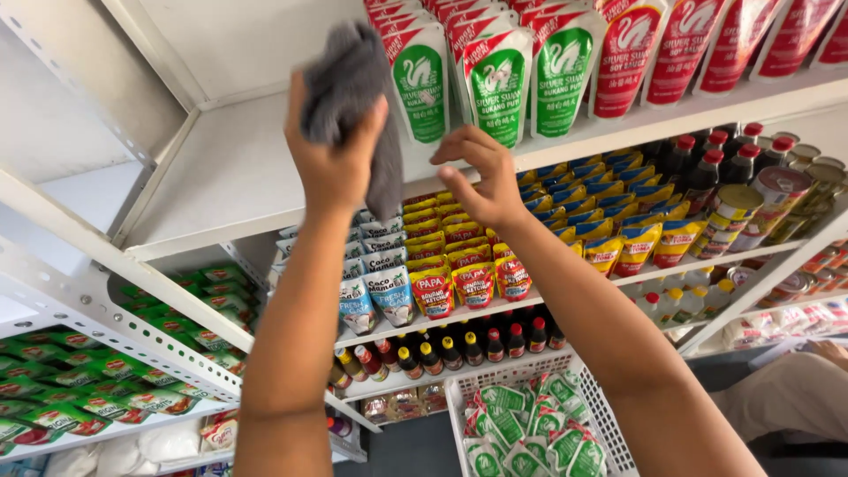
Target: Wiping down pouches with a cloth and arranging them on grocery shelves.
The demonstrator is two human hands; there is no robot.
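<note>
Cloth: a grey cloth (pixel 349 88) is bunched in the left hand (pixel 331 159), raised against the bare stretch of the top white shelf (pixel 230 168); one end hangs down over the wrist side, which suggests it is gripped loosely for wiping.
Left hand fingers: curled together and clamped on the cloth, palm toward the shelf.
Right hand: the right hand (pixel 484 177) reaches up to the shelf's front edge just below the green pouches (pixel 495 75); it holds nothing.
Right hand fingers: spread a little apart, tips resting at the shelf lip beside the nearest pouch, probably to steady it.
Green pouches: three green-and-white stand-up pouches show at the front, set upright in rows so the faces look outward.
Red pouches: about four red pouches (pixel 623 53) stand to their right on the same shelf.
Shelf below: rows of yellow-and-red sachets (pixel 459 274) and blue-and-white packs (pixel 375 283), too many to count.
Lower still: dark bottles with red caps (pixel 442 349) in a line, roughly ten.
Basket: a white wire basket (pixel 609 415) holds loose green packets.
Right edge: stacked tins (pixel 768 194), number unclear.
</note>
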